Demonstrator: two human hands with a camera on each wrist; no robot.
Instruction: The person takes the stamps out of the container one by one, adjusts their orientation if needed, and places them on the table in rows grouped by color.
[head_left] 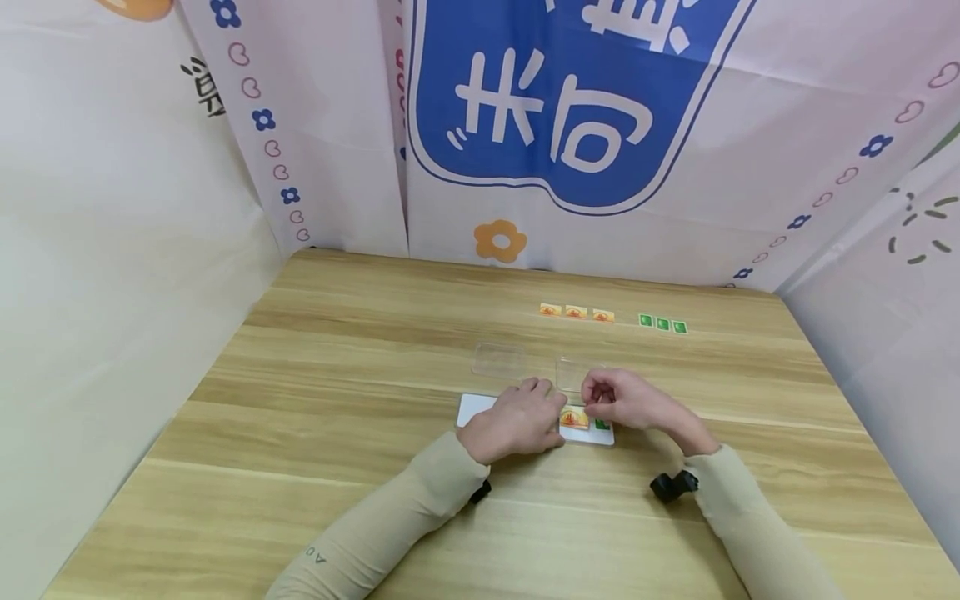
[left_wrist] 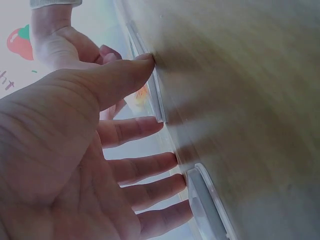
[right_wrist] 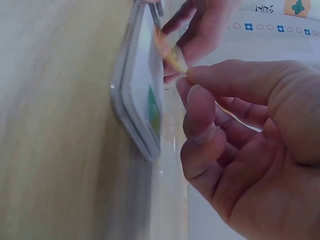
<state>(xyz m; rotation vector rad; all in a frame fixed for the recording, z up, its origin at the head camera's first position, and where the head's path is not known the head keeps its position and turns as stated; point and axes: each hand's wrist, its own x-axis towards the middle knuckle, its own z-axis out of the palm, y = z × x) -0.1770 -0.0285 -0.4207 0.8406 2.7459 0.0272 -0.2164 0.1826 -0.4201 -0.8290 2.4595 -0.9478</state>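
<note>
A flat white case (head_left: 585,436) lies on the table, a green sticker (head_left: 602,424) on its right part. My left hand (head_left: 517,421) holds this case at its left end, thumb and index finger at opposite edges. The other left fingers reach toward a second white case (head_left: 474,407), partly under that hand. My right hand (head_left: 630,398) pinches the edge of an orange-and-yellow sticker (right_wrist: 170,54) between thumb and index finger. This sticker tilts over the white face, its far edge close to the surface; whether it touches cannot be told. The remaining right fingers are curled.
Two clear plastic covers, a left cover (head_left: 498,358) and a right cover (head_left: 570,373), lie behind the cases. Farther back are three orange stickers (head_left: 576,312) and three green stickers (head_left: 663,323) in rows. Printed cloth walls (head_left: 337,167) enclose the wooden table (head_left: 262,417).
</note>
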